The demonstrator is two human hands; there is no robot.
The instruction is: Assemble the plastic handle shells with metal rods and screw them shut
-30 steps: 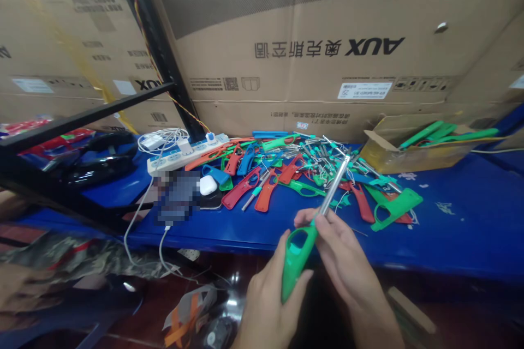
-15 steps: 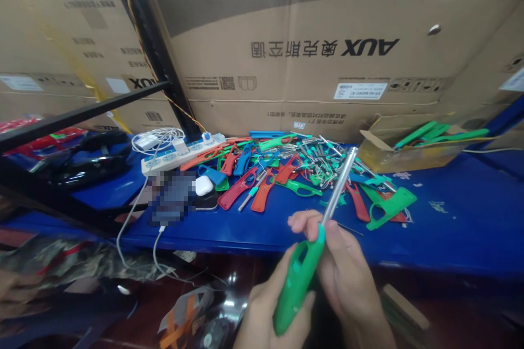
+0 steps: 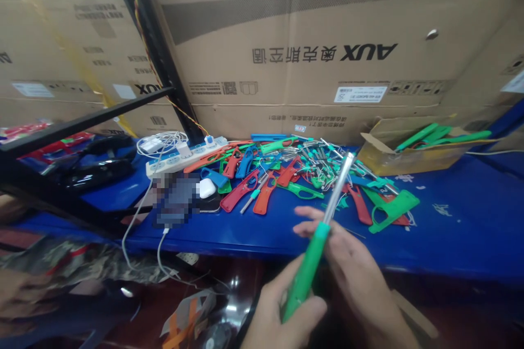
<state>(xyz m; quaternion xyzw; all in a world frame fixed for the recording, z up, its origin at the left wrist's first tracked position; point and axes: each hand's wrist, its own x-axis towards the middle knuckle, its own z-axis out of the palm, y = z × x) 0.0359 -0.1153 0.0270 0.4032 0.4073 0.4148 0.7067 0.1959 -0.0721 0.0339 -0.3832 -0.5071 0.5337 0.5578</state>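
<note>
My left hand [image 3: 282,311] is wrapped round the green handle of a long-nosed gas lighter [image 3: 305,278], its thumb lying along the side. The lighter's silver metal tube points up and away, over the table. Behind the neck of the lighter, my right hand [image 3: 360,275] has its fingers stretched out to the left and apart; whether it touches the lighter I cannot tell. Beyond the hands lies a pile of metal tubes with teal ends and wires [image 3: 321,161]. Red, orange, blue and green handle shells [image 3: 241,191] lie around it, with a green shell [image 3: 395,210] at the right.
A small cardboard box [image 3: 413,158] holding green lighters stands at the right. On the left are a white power strip [image 3: 176,162], a blurred-out phone [image 3: 180,202] with a cable, and a black rack frame [image 3: 82,125]. Large cartons [image 3: 295,22] wall off the back of the blue table [image 3: 245,234].
The lighter has turned in my left hand, so its narrow edge now faces me. My right hand's fingers have loosened from the lighter's neck and spread. The view has shifted slightly.
</note>
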